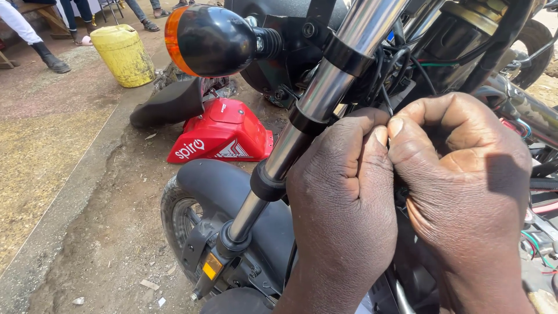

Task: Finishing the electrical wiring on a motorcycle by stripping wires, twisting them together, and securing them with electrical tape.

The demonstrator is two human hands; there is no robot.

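Note:
My left hand (pixel 340 200) and my right hand (pixel 465 186) are pressed together, thumbs touching, right behind the chrome fork tube (pixel 325 93) of a motorcycle. Both are curled tight around black wires (pixel 388 96) that run down from the steering head; what lies inside the fingers is hidden. An orange-lensed black turn signal (pixel 206 39) sticks out above and to the left. Below the hands sit the dark front mudguard (pixel 232 192) and the front tyre (pixel 174 215).
A red body panel (pixel 224 136) and a black seat (pixel 168 103) lie on the dirt ground. A yellow plastic container (pixel 124 54) stands at the kerb. Other people's legs (pixel 35 35) show at the top left. More loose wires (pixel 537 244) hang at the right.

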